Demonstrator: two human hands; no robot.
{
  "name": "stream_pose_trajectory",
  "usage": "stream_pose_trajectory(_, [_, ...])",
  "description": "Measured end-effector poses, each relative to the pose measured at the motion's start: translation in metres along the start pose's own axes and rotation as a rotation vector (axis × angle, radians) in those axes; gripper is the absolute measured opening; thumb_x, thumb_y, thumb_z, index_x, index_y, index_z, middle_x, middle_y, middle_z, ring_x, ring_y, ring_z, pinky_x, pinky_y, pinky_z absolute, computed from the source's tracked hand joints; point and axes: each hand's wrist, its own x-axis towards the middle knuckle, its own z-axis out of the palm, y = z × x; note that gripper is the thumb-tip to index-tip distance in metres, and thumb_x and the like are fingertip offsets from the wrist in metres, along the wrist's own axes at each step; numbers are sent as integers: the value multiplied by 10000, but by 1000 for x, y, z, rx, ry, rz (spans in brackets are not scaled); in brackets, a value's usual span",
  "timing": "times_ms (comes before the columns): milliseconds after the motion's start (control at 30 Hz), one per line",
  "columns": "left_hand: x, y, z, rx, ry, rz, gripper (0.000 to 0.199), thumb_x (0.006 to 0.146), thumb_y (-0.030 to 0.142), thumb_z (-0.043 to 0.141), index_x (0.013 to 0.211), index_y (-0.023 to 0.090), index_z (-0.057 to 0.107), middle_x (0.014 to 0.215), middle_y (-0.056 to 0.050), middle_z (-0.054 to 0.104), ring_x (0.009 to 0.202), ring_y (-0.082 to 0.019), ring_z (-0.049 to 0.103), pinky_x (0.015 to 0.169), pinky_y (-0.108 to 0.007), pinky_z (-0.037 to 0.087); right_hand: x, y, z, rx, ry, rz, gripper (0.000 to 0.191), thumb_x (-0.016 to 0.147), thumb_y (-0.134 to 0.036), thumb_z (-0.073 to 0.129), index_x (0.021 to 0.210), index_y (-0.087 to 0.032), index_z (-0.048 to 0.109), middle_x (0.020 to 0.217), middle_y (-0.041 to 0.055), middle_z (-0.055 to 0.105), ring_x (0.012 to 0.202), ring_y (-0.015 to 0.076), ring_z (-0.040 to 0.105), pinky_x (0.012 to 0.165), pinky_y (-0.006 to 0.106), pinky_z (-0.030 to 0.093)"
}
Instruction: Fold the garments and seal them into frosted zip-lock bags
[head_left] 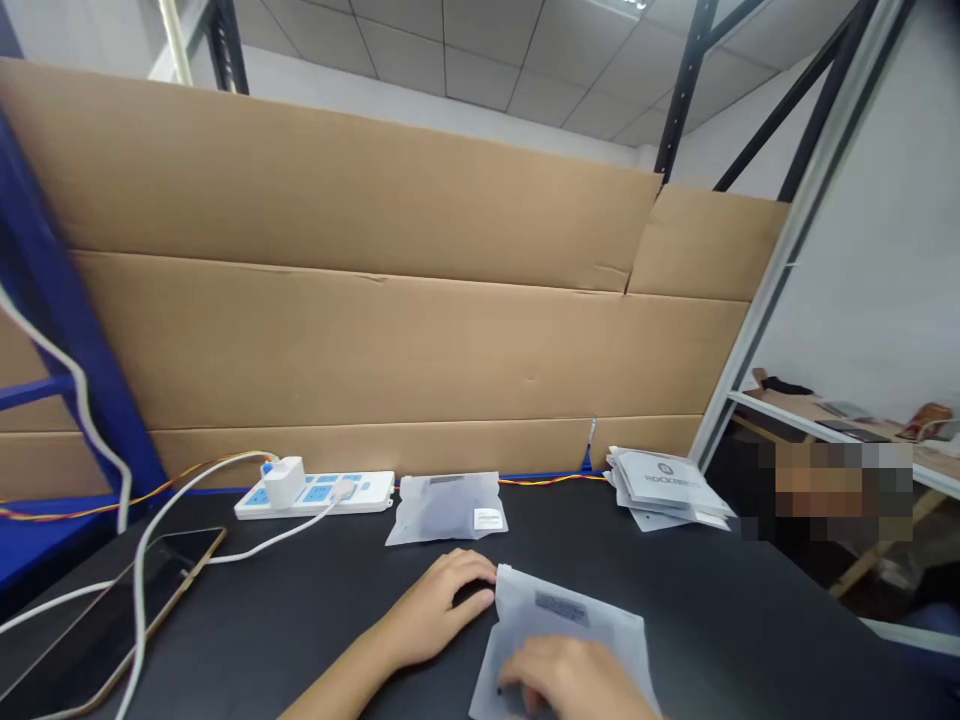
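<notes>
A translucent frosted bag point(600, 625) with a dark printed label lies on the black table in front of me. My left hand point(435, 610) rests at the bag's upper left corner, its thumb and fingers close to the edge; whether they pinch it is hard to tell. My right hand point(574, 675) is over the lower middle of the bag, fingers curled down and slightly blurred, with a small dark spot at the fingertips. Another frosted bag point(446, 508) with a dark content and a white sticker lies further back.
A stack of white printed packets point(667, 485) is at the back right. A power strip point(319, 494) with white plugs, cables and a tablet point(120, 620) occupy the left. Cardboard point(390, 350) walls off the back. A blurred person's part shows at right.
</notes>
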Motion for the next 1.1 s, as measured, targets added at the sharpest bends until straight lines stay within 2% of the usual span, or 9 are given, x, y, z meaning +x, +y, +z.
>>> stream_pose_trajectory(67, [0,1,0,-30,36,-10,234,990,364,498,1093,263,683,1124,-33,682,1088,-204,581,1000,-322,427,21,17,-34,74,169,106,245,882,-397,602,1093,-288,661,978,13,711,892,194,638,786,271,447])
stream_pose_trajectory(100, [0,2,0,-36,47,-17,235,990,359,497,1077,253,688,1106,-36,687,1076,-203,583,989,-317,429,32,29,-46,124,147,126,275,877,-401,599,1110,-266,656,1024,33,694,930,201,621,816,286,444])
stream_pose_trajectory(167, [0,3,1,-36,60,-27,229,985,344,506,1059,241,696,1092,-39,692,1059,-202,584,980,-316,427,54,53,-56,256,-27,116,275,824,-373,646,1052,-221,670,935,31,671,835,188,598,745,279,447])
stream_pose_trajectory(267, [0,3,2,-27,67,-32,206,967,322,537,1053,231,702,1079,-39,699,1036,-202,585,960,-313,426,76,68,-40,360,-186,42,186,860,-351,582,863,-189,674,694,-22,587,644,134,520,596,227,399])
stream_pose_trajectory(367, [0,1,5,-21,72,-54,176,938,326,587,1010,226,712,1041,-40,703,1005,-204,585,925,-305,427,78,58,-17,463,-164,7,261,905,-379,524,783,-181,645,636,-37,528,598,112,456,560,212,348])
stream_pose_trajectory(467, [0,4,8,-17,87,-134,130,901,322,638,931,227,721,942,-22,706,949,-203,594,899,-304,415,69,45,-6,611,-124,33,281,905,-426,541,787,-182,617,628,-45,502,591,111,423,559,219,323])
stream_pose_trajectory(700, [-1,10,9,-141,61,-235,177,884,326,647,808,182,717,776,3,675,715,-153,596,649,-219,416,60,39,-6,808,-113,28,261,902,-450,551,845,-198,582,743,-31,528,689,141,473,655,242,378])
stream_pose_trajectory(967, [-1,16,3,-162,-27,-149,225,936,314,561,845,196,729,817,-12,683,775,-165,615,751,-241,450,64,34,-2,713,-56,20,293,906,-426,575,730,-200,509,651,-58,474,641,122,423,598,227,316])
stream_pose_trajectory(1100, [1,10,-11,-154,120,-211,155,867,255,613,763,175,695,776,1,644,720,-149,577,677,-228,424,61,41,-12,664,-100,-3,304,929,-402,532,708,-200,475,627,-69,428,614,108,373,564,224,279])
